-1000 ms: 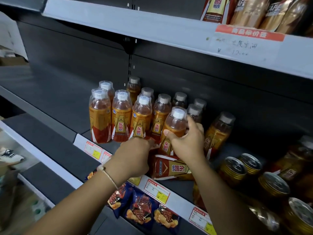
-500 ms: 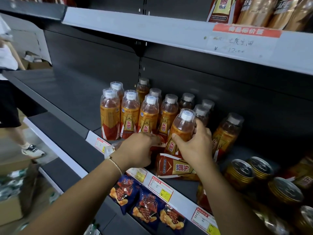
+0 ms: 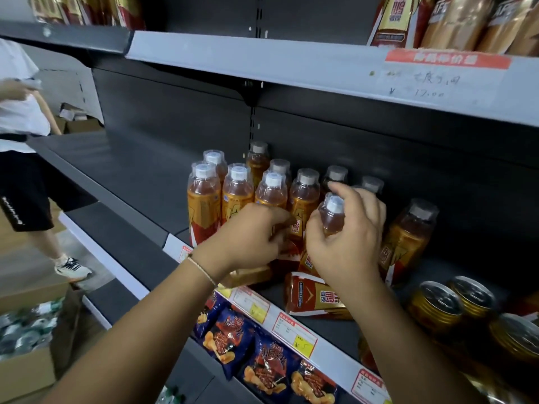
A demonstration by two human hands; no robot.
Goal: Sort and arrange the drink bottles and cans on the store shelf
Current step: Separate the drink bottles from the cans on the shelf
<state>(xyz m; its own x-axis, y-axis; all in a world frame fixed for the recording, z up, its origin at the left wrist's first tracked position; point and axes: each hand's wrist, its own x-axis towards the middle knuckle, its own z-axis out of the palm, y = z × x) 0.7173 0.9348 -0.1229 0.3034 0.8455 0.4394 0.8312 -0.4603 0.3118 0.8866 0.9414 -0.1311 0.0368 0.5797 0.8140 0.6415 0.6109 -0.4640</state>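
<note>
Since half a second ago the right hand (image 3: 347, 237) has slid higher up the tilted bottle (image 3: 331, 217), from its shoulder to its neck, and the left hand (image 3: 250, 237) has pushed in closer beside it. The right hand's fingers now curl round that bottle just under its white cap, and the bottle leans to the left against the standing ones. The left hand's fingers are bent in among the bottles at the front of the group; whether they actually grip one I cannot tell, as the back of the hand hides them.

The group of orange bottles (image 3: 237, 191) stands in rows from the front edge of the shelf (image 3: 140, 167) to its back wall. One fallen bottle (image 3: 313, 297) lies on its side at the front edge, below the right wrist. A single bottle (image 3: 408, 240) stands apart to the right, and gold cans (image 3: 440, 307) sit near the shelf's right end. Snack bags (image 3: 262, 360) hang under the price strip (image 3: 291, 330).
</note>
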